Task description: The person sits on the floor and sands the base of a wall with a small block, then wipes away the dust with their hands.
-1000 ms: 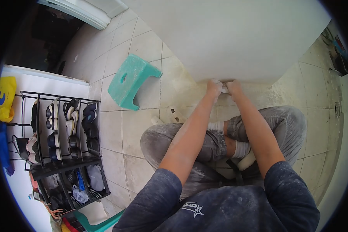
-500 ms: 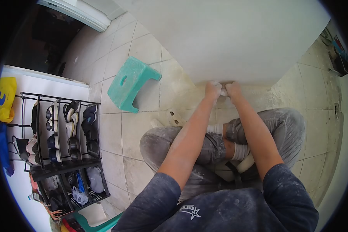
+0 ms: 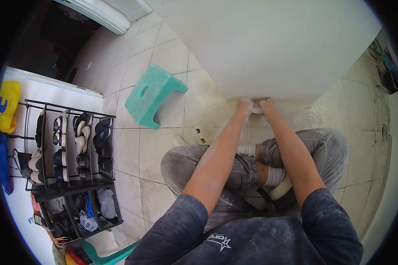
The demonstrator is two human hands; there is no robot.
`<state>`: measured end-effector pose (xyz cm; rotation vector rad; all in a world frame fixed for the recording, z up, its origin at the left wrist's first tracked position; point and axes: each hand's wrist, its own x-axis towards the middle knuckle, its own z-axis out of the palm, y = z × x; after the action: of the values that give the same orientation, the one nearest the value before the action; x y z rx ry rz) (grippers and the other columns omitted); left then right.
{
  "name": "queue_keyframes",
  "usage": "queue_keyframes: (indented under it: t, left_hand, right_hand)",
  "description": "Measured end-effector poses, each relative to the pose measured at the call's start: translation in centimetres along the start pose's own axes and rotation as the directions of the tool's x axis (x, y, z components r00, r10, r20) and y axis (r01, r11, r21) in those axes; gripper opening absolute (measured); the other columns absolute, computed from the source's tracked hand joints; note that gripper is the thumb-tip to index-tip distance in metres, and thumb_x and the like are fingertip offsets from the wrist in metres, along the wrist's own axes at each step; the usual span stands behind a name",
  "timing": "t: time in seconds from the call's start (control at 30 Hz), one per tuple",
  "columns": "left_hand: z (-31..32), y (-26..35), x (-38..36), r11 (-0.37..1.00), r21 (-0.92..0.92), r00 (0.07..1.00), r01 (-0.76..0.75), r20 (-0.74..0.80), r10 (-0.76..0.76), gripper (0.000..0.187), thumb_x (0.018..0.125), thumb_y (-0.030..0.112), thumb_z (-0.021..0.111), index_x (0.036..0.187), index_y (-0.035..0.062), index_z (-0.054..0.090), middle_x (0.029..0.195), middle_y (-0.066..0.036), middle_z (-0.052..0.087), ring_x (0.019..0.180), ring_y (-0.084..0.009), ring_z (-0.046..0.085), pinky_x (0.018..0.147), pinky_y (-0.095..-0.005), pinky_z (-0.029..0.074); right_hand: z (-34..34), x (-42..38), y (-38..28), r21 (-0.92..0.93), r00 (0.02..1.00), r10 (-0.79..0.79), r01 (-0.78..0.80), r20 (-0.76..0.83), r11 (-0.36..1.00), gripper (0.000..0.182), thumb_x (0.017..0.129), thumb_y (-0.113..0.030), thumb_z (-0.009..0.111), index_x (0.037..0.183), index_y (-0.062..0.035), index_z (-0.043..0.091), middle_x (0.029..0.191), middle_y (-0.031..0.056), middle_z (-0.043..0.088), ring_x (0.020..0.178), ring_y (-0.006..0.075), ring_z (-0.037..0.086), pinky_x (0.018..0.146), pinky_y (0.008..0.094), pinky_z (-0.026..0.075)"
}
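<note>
Both my hands are closed at the bottom edge of the pale wall (image 3: 292, 53), side by side. Between them is a small whitish, dusty piece (image 3: 256, 107) whose kind I cannot make out. My left hand (image 3: 244, 107) grips its left end, and my right hand (image 3: 267, 106) has its right end. The fingers are partly hidden, and white powder coats them. The knuckles sit close to the wall's foot, just above the tiled floor (image 3: 163, 150).
A green plastic stool (image 3: 157, 90) stands left of the wall. Further left, a black rack (image 3: 70, 183) holds shoes and bags. A yellow bag (image 3: 8, 106) hangs beside it. My crossed legs in dusty grey trousers (image 3: 183, 163) lie below my arms. A light, holed shoe (image 3: 200, 134) rests near my left knee.
The whole view has shifted slightly, so wall and hands appear a little lower. Both hands keep their hold on the whitish piece, more of which shows between them now.
</note>
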<state>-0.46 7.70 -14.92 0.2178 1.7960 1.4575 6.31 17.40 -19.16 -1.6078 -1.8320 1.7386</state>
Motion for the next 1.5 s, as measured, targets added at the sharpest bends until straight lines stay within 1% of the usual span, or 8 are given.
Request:
queue_keyframes:
  t: [0.3, 0.5, 0.6, 0.77, 1.0, 1.3, 1.4, 1.5]
  left_hand:
    - [-0.1, -1.2, 0.4, 0.996, 0.081, 0.998, -0.046, 0.051, 0.042, 0.012, 0.074, 0.005, 0.052, 0.082, -0.0015, 0.059, 0.070, -0.007, 0.055, 0.062, -0.0163, 0.051, 0.052, -0.0295, 0.040]
    - [0.2, 0.2, 0.1, 0.996, 0.026, 0.996, -0.089, 0.024, 0.088, 0.012, 0.074, 0.005, 0.052, 0.083, -0.0002, 0.059, 0.071, -0.007, 0.056, 0.065, -0.0166, 0.053, 0.053, -0.0297, 0.041]
    - [-0.3, -1.2, -0.5, 0.997, -0.047, 0.998, -0.063, 0.019, 0.064, 0.012, 0.074, 0.004, 0.052, 0.083, 0.0004, 0.059, 0.072, -0.007, 0.056, 0.066, -0.0159, 0.053, 0.054, -0.0293, 0.041]
    - [-0.3, -2.0, 1.6, 0.999, 0.021, 0.996, -0.026, 0.091, 0.024, 0.010, 0.075, 0.005, 0.053, 0.081, 0.0019, 0.060, 0.071, -0.006, 0.057, 0.065, -0.0143, 0.053, 0.054, -0.0290, 0.040]
    - [-0.4, -0.9, 0.3, 0.996, 0.089, 0.997, -0.029, 0.070, 0.023, 0.010, 0.075, 0.008, 0.054, 0.080, 0.0009, 0.060, 0.069, -0.005, 0.055, 0.060, -0.0140, 0.050, 0.051, -0.0289, 0.038]
    - [0.1, -1.3, -0.3, 0.990, 0.110, 0.996, -0.091, 0.001, 0.092, 0.009, 0.075, 0.006, 0.054, 0.079, 0.0001, 0.060, 0.066, -0.004, 0.055, 0.061, -0.0129, 0.049, 0.052, -0.0283, 0.039]
    - [0.3, -0.9, 0.4, 0.988, 0.143, 0.998, -0.064, 0.024, 0.061, 0.009, 0.076, 0.006, 0.054, 0.079, -0.0001, 0.059, 0.066, -0.004, 0.055, 0.063, -0.0129, 0.050, 0.054, -0.0280, 0.039]
    - [0.7, 0.0, -0.2, 0.988, 0.122, 0.994, -0.096, -0.039, 0.102, 0.009, 0.076, 0.006, 0.054, 0.078, 0.0002, 0.059, 0.067, -0.004, 0.055, 0.063, -0.0130, 0.051, 0.054, -0.0275, 0.039]
  right_hand:
    - [0.0, 0.9, 0.8, 0.225, 0.982, 0.053, -0.094, 0.180, 0.970, 0.026, 0.070, -0.006, 0.050, 0.089, 0.0116, 0.053, 0.084, 0.0244, 0.056, 0.071, 0.0299, 0.055, 0.056, 0.0400, 0.042]
    - [0.4, 0.8, 0.7, 0.240, 0.999, -0.033, 0.034, -0.007, 0.970, 0.026, 0.070, -0.005, 0.049, 0.088, 0.0130, 0.053, 0.079, 0.0230, 0.055, 0.065, 0.0293, 0.054, 0.052, 0.0393, 0.041]
    - [0.0, 2.5, 1.4, 0.176, 0.965, 0.115, -0.159, 0.235, 0.971, 0.025, 0.076, -0.003, 0.054, 0.098, 0.0067, 0.051, 0.091, 0.0168, 0.055, 0.076, 0.0234, 0.056, 0.056, 0.0354, 0.046]
    - [-0.3, -1.0, -0.4, 0.157, 0.999, -0.019, 0.025, -0.043, 0.987, 0.024, 0.068, -0.006, 0.051, 0.085, 0.0114, 0.054, 0.078, 0.0251, 0.057, 0.064, 0.0316, 0.057, 0.051, 0.0407, 0.042]
    - [-1.0, -0.2, -0.5, 0.181, 0.974, 0.081, -0.120, 0.211, 0.976, 0.023, 0.075, -0.005, 0.055, 0.095, 0.0072, 0.051, 0.083, 0.0141, 0.054, 0.068, 0.0214, 0.054, 0.051, 0.0362, 0.042]
    - [-0.9, -0.7, -0.3, 0.122, 0.988, 0.053, -0.071, 0.148, 0.990, 0.028, 0.070, -0.009, 0.052, 0.090, 0.0102, 0.055, 0.085, 0.0253, 0.057, 0.073, 0.0303, 0.056, 0.057, 0.0397, 0.043]
    - [-0.1, -1.0, -0.2, -0.094, 0.994, -0.080, 0.073, -0.077, 0.993, 0.029, 0.069, -0.009, 0.052, 0.092, 0.0099, 0.055, 0.087, 0.0255, 0.056, 0.072, 0.0311, 0.056, 0.056, 0.0411, 0.043]
    - [0.1, 0.4, 0.4, 0.111, 0.999, -0.045, 0.045, 0.000, 0.993, 0.023, 0.077, -0.007, 0.053, 0.094, 0.0085, 0.052, 0.087, 0.0158, 0.055, 0.074, 0.0226, 0.055, 0.053, 0.0374, 0.042]
